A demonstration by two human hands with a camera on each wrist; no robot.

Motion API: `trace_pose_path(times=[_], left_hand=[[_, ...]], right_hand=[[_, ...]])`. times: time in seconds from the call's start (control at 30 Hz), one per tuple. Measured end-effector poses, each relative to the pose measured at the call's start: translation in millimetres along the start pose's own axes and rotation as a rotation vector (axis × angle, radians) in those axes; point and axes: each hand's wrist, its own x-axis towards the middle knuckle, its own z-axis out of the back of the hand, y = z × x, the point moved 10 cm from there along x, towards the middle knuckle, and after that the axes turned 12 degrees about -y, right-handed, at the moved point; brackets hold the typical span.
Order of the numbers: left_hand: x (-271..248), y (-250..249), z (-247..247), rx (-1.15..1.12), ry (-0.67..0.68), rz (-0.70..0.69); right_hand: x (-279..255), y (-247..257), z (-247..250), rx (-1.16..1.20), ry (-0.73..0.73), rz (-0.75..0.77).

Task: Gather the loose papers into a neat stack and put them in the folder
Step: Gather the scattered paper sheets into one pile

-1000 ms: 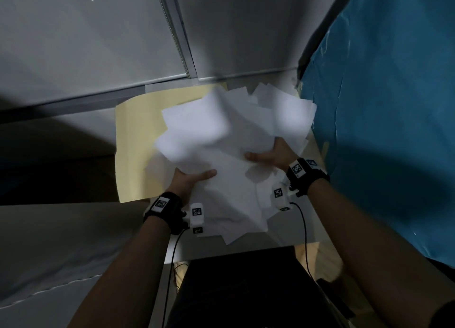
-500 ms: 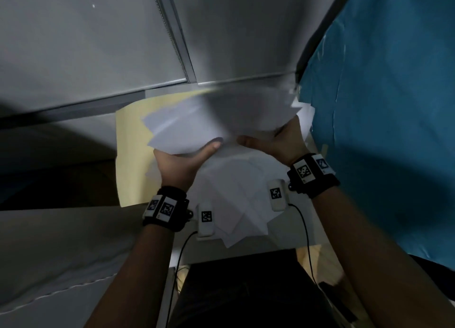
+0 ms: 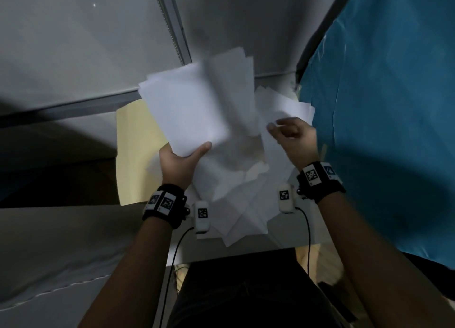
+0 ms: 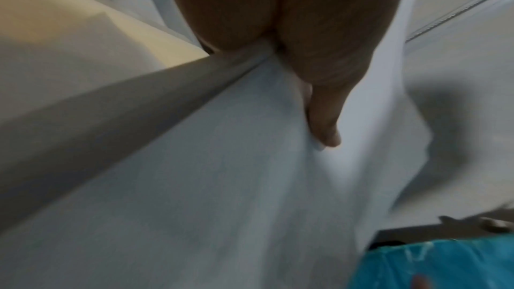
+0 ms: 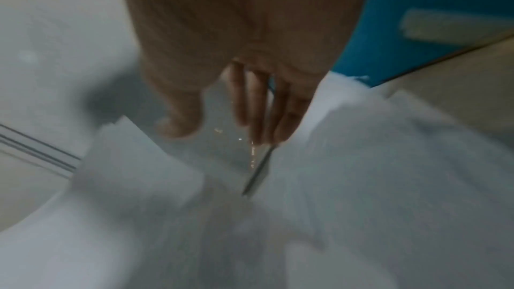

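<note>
Grey walls (image 3: 73,44) back the frame's top. My left hand (image 3: 178,164) grips a raised sheaf of papers (image 3: 189,108) at centre over the yellow folder (image 3: 134,150); my right hand (image 3: 295,140), loosely curled, holds nothing I can make out.

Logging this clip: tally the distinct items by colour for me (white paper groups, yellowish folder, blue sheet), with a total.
White: 2 (held bunch of papers, gripped by left hand; loose pile of papers below; single sheets too blurred to count)
Yellowish: 1 (folder)
Blue: 1 (blue sheet)
Total: 4
</note>
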Motion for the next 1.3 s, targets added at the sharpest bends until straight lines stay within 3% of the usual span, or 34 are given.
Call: trace_pose_path(times=[0.1,0.17,0.27,0.4,0.53,0.63,0.7,0.77,0.87,0.93,1.0,1.07,1.13,1.23,1.3], left_hand=[[-4.0,43.2,3.9,0.171,0.091,0.086],[-11.3,72.3,3.8,0.298,0.153,0.13],[-21.8,105.6,5.4,0.426,0.175,0.189],[-29.5,119.3,0.9,0.53,0.187,0.154],[-27.7,117.6,-7.7,0.563,0.199,0.108],[-28.3,116.1,-14.6,0.554,0.213,0.095],[-29.0,116.7,-16.8,0.577,0.223,0.091],[-27.4,118.2,-16.8,0.577,0.217,0.086],[-27.6,117.1,-14.9,0.565,0.204,0.074],[-29.3,117.3,-14.9,0.549,0.209,0.084],[-29.1,117.2,-13.8,0.542,0.206,0.103],[-29.6,115.9,-12.8,0.501,0.195,0.118],[-28.9,112.5,-12.1,0.397,0.18,0.118],[-30.8,112.3,-12.7,0.225,0.192,0.206],[-32.3,118.4,-12.8,0.109,0.187,0.328]], right_hand=[[12.0,-76.7,30.6,-0.243,-0.155,-0.208],[15.5,-100.8,33.8,-0.383,-0.153,-0.238],[18.5,-103.1,23.5,-0.627,-0.114,-0.227],[34.9,-73.8,8.0,-0.759,-0.246,-0.097],[32.5,-83.5,-30.2,-0.441,-0.088,-0.147],[20.5,-89.2,-38.3,-0.405,-0.011,-0.178],[17.3,-73.1,-27.9,-0.439,-0.012,-0.095],[21.1,-38.2,0.8,-0.467,-0.145,0.053],[15.0,27.6,46.7,-0.21,-0.348,0.275],[3.1,61.9,74.2,0.077,-0.483,0.282],[-4.6,75.1,88.3,0.172,-0.582,0.2],[-0.4,74.9,78.2,0.139,-0.471,0.145],[-0.6,61.5,42.8,0.056,-0.191,0.116],[-26.4,-1.0,-18.7,-0.136,0.193,-0.033],[-41.5,-50.1,-43.9,-0.215,0.292,-0.097]])
